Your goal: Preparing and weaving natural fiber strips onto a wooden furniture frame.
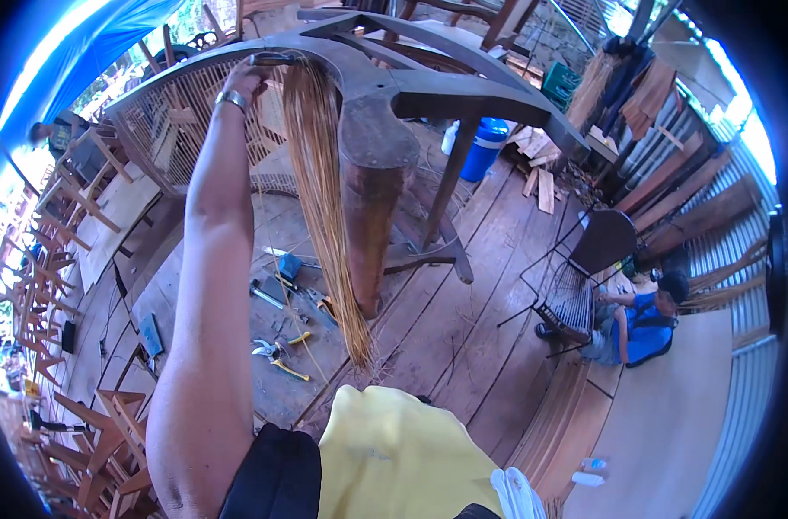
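My left hand [247, 84], with a watch at the wrist, reaches up to the far rim of a large dark wooden chair frame [376, 112]. Its fingers are curled closed at the rim; part of the grip is hard to make out. Right beside the hand, a long bundle of tan cane-like strands [312, 164] hangs over the rim, its loose ends near the floor. Woven cane mesh [182, 134] fills the frame's curved left side. My right hand is out of view.
Yellow-handled pliers [281, 359] and other tools lie on the plank floor. Stacked wooden chair frames [100, 450] stand at the left. A blue cooler [484, 151] is behind the frame. At the right a person in blue [644, 324] sits by a metal-legged chair [571, 303].
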A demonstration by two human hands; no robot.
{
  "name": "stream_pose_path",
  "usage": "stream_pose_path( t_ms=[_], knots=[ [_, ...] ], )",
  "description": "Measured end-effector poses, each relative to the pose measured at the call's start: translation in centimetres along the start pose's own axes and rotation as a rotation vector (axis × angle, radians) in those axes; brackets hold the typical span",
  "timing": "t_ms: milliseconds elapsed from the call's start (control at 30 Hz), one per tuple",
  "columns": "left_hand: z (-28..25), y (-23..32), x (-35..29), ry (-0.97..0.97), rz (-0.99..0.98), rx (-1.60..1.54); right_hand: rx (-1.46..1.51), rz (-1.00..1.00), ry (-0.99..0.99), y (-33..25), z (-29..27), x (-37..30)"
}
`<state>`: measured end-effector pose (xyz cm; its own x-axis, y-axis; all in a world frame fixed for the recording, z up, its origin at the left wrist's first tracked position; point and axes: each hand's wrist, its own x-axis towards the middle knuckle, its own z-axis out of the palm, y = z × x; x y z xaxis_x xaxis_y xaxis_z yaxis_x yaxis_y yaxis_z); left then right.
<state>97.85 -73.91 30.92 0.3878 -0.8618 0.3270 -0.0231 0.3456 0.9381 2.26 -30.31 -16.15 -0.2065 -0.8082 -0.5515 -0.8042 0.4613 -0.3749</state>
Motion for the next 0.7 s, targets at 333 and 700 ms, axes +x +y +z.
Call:
stream_pose_path(
  t_ms=[333, 700],
  knots=[
    [12.1, -3.0, -12.0, 0.191, -0.004, -0.218, -0.046, 0.048, -0.012, 3.3, 0.7, -3.1],
    [14.1, -4.5, -10.7, 0.315, -0.099, 0.493, -0.22, -0.159, 0.014, -7.1, -7.4, 1.7]
  ],
)
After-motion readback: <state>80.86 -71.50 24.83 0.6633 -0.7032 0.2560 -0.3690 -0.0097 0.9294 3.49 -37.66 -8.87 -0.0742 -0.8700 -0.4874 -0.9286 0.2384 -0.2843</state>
